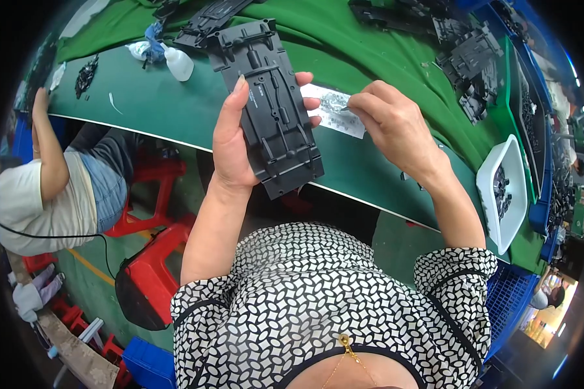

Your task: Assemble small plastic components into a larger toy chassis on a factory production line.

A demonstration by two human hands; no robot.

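My left hand (235,139) grips a long dark grey moulded plastic plate (272,110), held upright over the green table edge with its ribbed face toward me. My right hand (396,126) is to the right of the plate, its fingertips pinched close together on something very small near a white strip (336,117) carrying small dark parts that lies on the table. I cannot make out what the fingertips pinch.
The green table (175,110) holds a white squeeze bottle (178,63), more dark plastic plates (207,19) and black parts (474,58) at the back. A white tray (506,194) of small dark parts sits at right. Another seated person (52,188) is at left, beside red stools (152,266).
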